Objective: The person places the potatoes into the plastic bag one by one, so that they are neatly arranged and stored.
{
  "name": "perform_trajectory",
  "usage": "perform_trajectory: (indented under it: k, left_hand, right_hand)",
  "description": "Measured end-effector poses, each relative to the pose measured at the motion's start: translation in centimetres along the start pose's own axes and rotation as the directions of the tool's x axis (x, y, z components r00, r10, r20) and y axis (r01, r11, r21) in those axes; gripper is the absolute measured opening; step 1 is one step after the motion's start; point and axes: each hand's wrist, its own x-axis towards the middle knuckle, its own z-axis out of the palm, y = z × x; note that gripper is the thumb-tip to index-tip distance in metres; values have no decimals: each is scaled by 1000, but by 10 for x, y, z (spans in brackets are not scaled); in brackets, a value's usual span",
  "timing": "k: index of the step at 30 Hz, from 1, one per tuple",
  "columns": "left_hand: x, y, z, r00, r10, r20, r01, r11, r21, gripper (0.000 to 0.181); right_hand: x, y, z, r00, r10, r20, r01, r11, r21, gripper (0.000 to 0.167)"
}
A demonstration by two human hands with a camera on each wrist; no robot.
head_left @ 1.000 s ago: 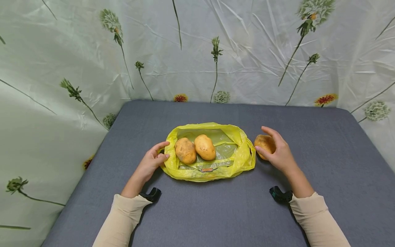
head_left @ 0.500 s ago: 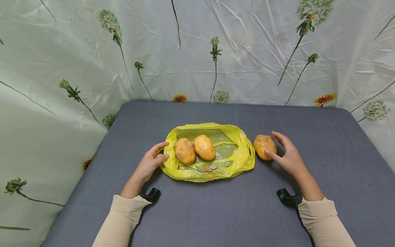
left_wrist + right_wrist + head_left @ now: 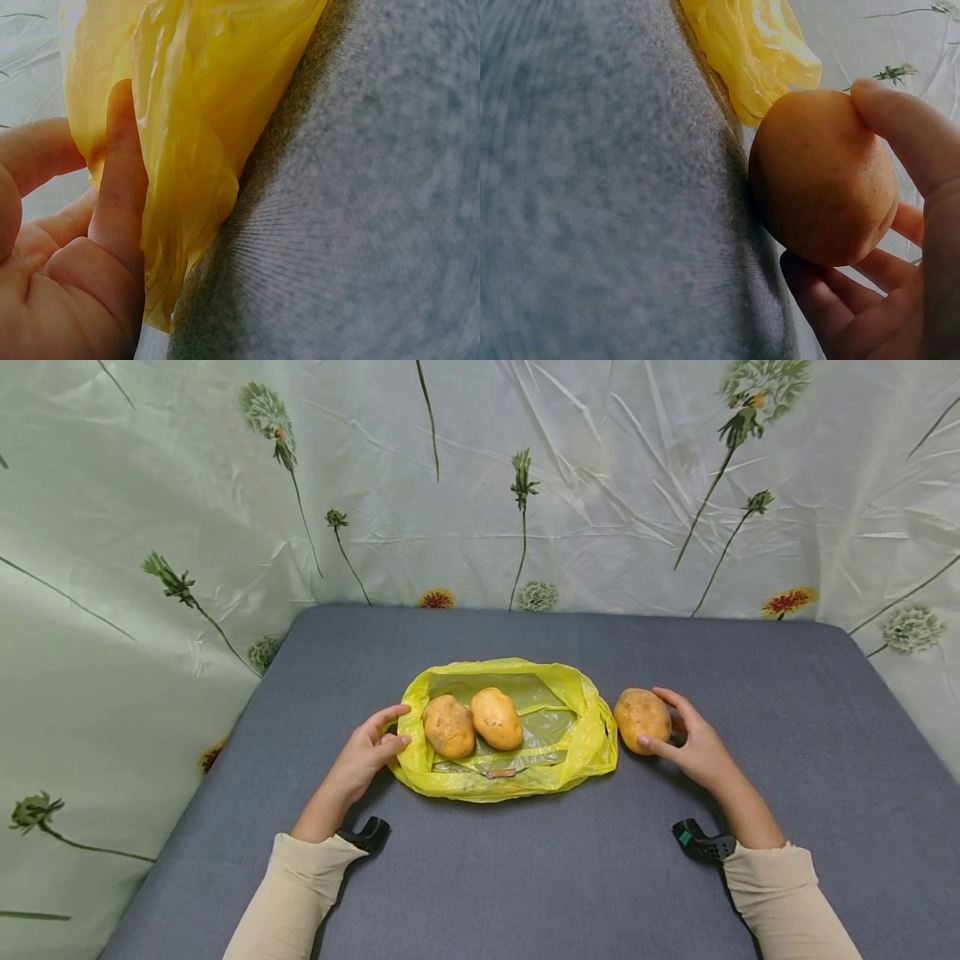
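Note:
An open yellow plastic bag (image 3: 592, 760) lies mid-table with two potatoes, a left potato (image 3: 449, 727) and a right potato (image 3: 497, 719), side by side in its left half. My left hand (image 3: 362, 758) holds the bag's left side between thumb and fingers. In the left wrist view, the thumb (image 3: 120, 165) lies against the yellow film. Just right of the bag, my right hand (image 3: 697, 747) holds a third potato (image 3: 642, 721) from its right side. The right wrist view shows the thumb (image 3: 900, 127) on this potato and the fingers curled round its other side.
Grey cloth covers the table (image 3: 525, 877). A pale curtain (image 3: 615, 485) with printed flowers hangs behind it and along the left. Black wrist devices, a left one (image 3: 367, 835) and a right one (image 3: 701, 842), sit below the hands.
My right hand shifted right, showing more of the third potato, then its fingers came back closer round it. That potato's position barely differs. The left hand and bag stayed put.

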Motion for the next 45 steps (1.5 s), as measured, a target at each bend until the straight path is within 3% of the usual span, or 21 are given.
perform_trajectory:
  k: [27, 45]
  left_hand:
    - [0, 1, 1, 1000, -4, 1, 4, 1000, -3, 49]
    - [0, 1, 0, 1000, -12, 8, 12, 1000, -24, 51]
  right_hand:
    - [5, -18, 3, 981, -126, -149, 125, 992, -12, 72]
    - [26, -49, 24, 976, -202, -76, 206, 977, 57, 73]
